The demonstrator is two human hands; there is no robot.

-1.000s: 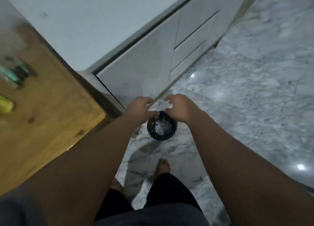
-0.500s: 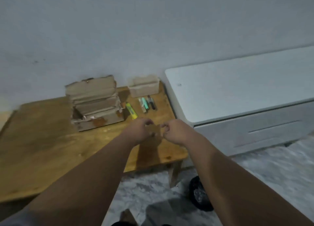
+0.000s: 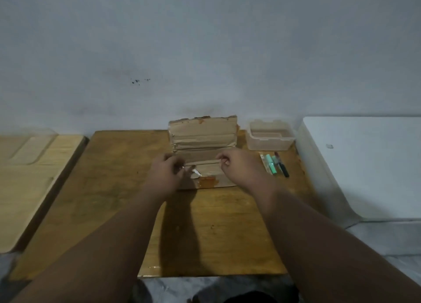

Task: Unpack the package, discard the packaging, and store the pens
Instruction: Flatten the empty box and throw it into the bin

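An opened brown cardboard box [image 3: 202, 134] stands at the back of the wooden table [image 3: 114, 189], its flaps raised against the wall. My left hand [image 3: 165, 171] rests at the box's front left, fingers curled by the front flap. My right hand [image 3: 239, 166] pinches the front flap's right end. Several pens [image 3: 274, 165], green and dark ones, lie on the table right of the box. Behind them sits a clear plastic container [image 3: 270, 135]. What the box holds is hidden.
A white cabinet [image 3: 364, 166] adjoins the table on the right. A lighter wooden board [image 3: 27, 177] lies to the left. The grey wall rises just behind the box. Marble floor shows below the table's front edge.
My view swung from the black bin on the floor up to the table. Both hands moved from the bin to the cardboard box's front flap.
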